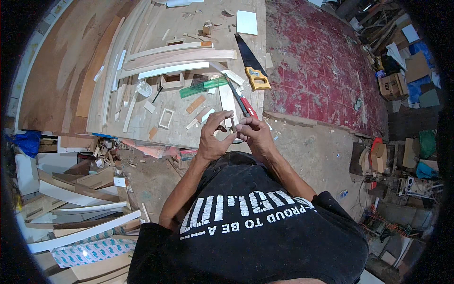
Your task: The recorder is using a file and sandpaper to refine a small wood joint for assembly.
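Just over the near edge of the workbench (184, 134), my two hands meet around a small, thin piece of wood (233, 125). My left hand (213, 136) curls its thumb and fingers about one side of it. On the other side, my right hand (258, 136) pinches it; its exact shape is partly hidden by the fingers. Directly beyond the hands lie a pale wooden strip (227, 100), a long black tool (236, 94) and a red-handled tool (248, 107). A green transparent ruler (198, 87) and a small rectangular wooden frame (166, 118) rest farther left.
A handsaw (257, 78) with a yellow handle lies at the bench's right side. Long boards (179, 56), a small wooden box (172, 80) and a white cup (143, 88) occupy the bench. Offcuts (85, 203) pile up at lower left; cardboard boxes (392, 86) stand at right.
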Demonstrator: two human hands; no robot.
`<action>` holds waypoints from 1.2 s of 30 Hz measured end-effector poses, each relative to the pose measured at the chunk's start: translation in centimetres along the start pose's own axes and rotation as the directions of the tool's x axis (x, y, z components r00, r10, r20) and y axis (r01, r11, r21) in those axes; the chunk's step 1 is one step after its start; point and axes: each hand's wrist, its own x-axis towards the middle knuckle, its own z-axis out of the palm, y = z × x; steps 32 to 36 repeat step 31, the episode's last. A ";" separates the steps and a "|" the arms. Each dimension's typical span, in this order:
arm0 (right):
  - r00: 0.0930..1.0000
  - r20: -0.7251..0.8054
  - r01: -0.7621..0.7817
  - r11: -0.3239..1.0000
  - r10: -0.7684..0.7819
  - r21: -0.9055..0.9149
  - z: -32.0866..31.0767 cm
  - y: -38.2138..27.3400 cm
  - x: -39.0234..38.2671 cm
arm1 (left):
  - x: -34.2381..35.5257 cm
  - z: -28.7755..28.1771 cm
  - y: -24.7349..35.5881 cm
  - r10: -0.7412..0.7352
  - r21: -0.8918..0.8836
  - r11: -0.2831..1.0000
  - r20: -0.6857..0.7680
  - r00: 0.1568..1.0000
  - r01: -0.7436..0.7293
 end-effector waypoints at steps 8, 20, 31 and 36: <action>0.999 0.033 -0.010 0.998 0.012 -0.061 0.0 -0.3 0.2 | 0.3 -0.4 0.0 0.023 0.031 0.999 0.000 1.000 -0.023; 0.988 0.149 -0.013 0.997 0.024 -0.075 -0.5 -0.7 0.3 | -0.1 -0.4 -0.9 -0.122 -0.252 0.962 -0.044 0.992 0.108; 0.991 0.089 -0.103 0.994 0.101 0.025 -0.4 -0.7 0.6 | 0.2 -0.4 -0.1 0.021 0.014 1.000 0.037 0.999 -0.022; 0.991 0.089 -0.103 0.994 0.101 0.025 -0.4 -0.7 0.6 | 0.2 -0.4 -0.1 0.021 0.014 1.000 0.037 0.999 -0.022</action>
